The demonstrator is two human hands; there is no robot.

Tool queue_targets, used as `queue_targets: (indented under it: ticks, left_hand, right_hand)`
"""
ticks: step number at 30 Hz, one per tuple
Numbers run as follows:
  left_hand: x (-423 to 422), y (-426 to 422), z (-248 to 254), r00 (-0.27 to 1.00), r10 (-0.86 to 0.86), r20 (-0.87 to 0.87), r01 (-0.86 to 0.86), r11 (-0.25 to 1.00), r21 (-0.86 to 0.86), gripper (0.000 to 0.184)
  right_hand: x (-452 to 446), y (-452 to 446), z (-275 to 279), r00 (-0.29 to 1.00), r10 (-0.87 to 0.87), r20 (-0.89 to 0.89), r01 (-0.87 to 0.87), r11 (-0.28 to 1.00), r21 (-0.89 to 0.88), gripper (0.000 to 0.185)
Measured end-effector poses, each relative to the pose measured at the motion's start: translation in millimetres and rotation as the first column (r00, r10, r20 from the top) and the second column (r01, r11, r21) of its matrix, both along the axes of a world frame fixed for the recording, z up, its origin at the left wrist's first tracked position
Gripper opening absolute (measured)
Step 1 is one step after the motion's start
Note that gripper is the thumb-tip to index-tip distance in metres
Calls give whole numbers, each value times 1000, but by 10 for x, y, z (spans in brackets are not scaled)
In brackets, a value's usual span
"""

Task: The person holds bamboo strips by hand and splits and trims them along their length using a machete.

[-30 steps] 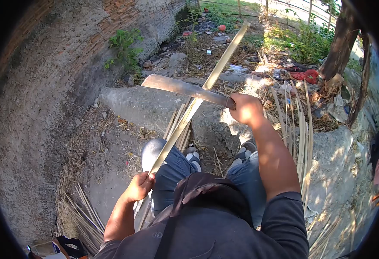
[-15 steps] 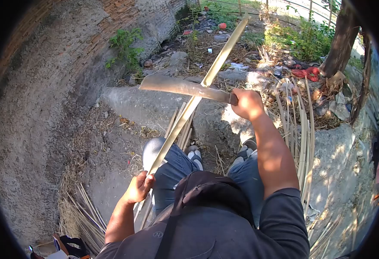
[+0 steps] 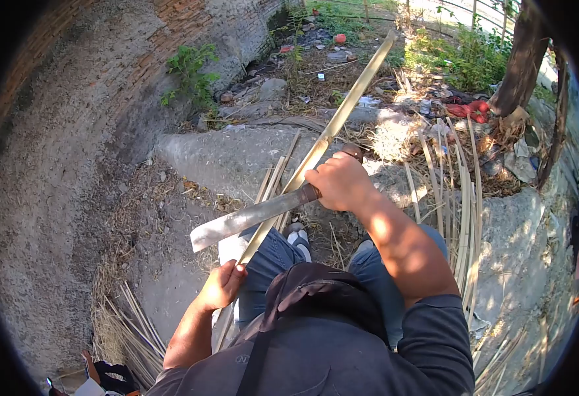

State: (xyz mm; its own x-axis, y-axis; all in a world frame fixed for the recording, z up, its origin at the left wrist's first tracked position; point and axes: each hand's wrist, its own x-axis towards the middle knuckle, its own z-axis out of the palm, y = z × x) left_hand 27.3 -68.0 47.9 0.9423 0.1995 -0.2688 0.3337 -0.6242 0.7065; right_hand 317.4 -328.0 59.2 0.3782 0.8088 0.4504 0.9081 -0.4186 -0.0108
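A long pale bamboo strip (image 3: 340,117) slants from my lap up toward the far ground. Its near end is gripped in my left hand (image 3: 223,285), closed beside my left knee. My right hand (image 3: 339,182) is wrapped round the handle of a machete (image 3: 250,216). The broad blade points to the left and lies across the strip, low over my knee. Whether the edge bites into the bamboo I cannot tell. Part of the handle is hidden by my fingers.
Several thin bamboo strips (image 3: 464,224) lie to my right, with another bundle (image 3: 134,330) at lower left. A low concrete ledge (image 3: 204,155) runs ahead of my feet. A rough wall (image 3: 59,171) rises at left, and a tree trunk (image 3: 521,63) stands at far right.
My right hand has drawn the machete down along the strip toward my body, and the blade tip now angles lower. The strip has shifted slightly right; my left hand still grips it.
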Motion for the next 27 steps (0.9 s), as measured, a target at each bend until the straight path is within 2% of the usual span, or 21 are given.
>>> queue_targets:
  ticks: [2, 3, 4, 6, 9, 14, 15, 18, 19, 20, 22, 23, 24, 26, 27]
  left_hand:
    - [-44, -8, 78, 997, -22, 72, 11, 988, 151, 33]
    - [-74, 0, 105, 994, -12, 106, -11, 977, 214, 31]
    - [-89, 15, 114, 990, -7, 142, -32, 961, 275, 30]
    - [-136, 43, 92, 983, 39, 179, -94, 947, 308, 28]
    - [-148, 22, 92, 977, 98, 190, -164, 913, 373, 27]
    - [-40, -61, 46, 967, 94, 236, -173, 923, 343, 30]
    - [-13, -71, 30, 963, 86, 256, -169, 930, 326, 31]
    - [48, -16, 4, 985, 117, 128, -118, 993, -4, 36]
    - [52, -32, -11, 985, 172, 27, -161, 958, -237, 39]
    - [31, -28, 20, 986, 161, -44, -166, 919, -357, 38]
    - [-48, 0, 117, 977, 117, -181, -201, 795, -572, 38]
    - [-100, 15, 134, 970, 106, -219, -219, 769, -601, 38]
    - [-175, 73, 124, 970, 81, -231, -212, 746, -631, 38]
    - [-330, 248, 87, 970, 22, -242, -189, 695, -693, 38]
    - [-383, 275, 86, 974, 3, -228, -168, 684, -710, 38]
  right_hand:
    - [154, -147, -3, 991, -134, -6, 134, 990, 52, 11]
    - [262, -242, 2, 959, -254, -126, 264, 962, 73, 11]
    - [366, -335, 19, 899, -365, -243, 393, 916, 77, 12]
    - [443, -492, 125, 691, -549, -471, 644, 763, 56, 16]
    - [544, -663, 36, 559, -598, -575, 750, 661, 41, 22]
    - [379, -640, 139, 632, -520, -575, 629, 777, -11, 24]
    - [329, -569, 117, 698, -513, -500, 584, 812, -17, 22]
    - [143, -344, 165, 858, -391, -333, 388, 918, -79, 18]
    - [115, -254, 143, 904, -366, -221, 346, 930, -123, 17]
    - [134, -246, 122, 925, -334, -182, 313, 940, -135, 18]
    - [197, -200, 90, 959, -263, -105, 245, 956, -160, 20]
    - [286, -262, 22, 963, -251, -97, 242, 965, -96, 22]
    - [401, -327, -4, 947, -276, -164, 272, 961, -45, 23]
    - [547, -449, -7, 794, -445, -415, 486, 874, -8, 22]
    - [593, -497, -55, 750, -470, -466, 543, 839, 27, 22]
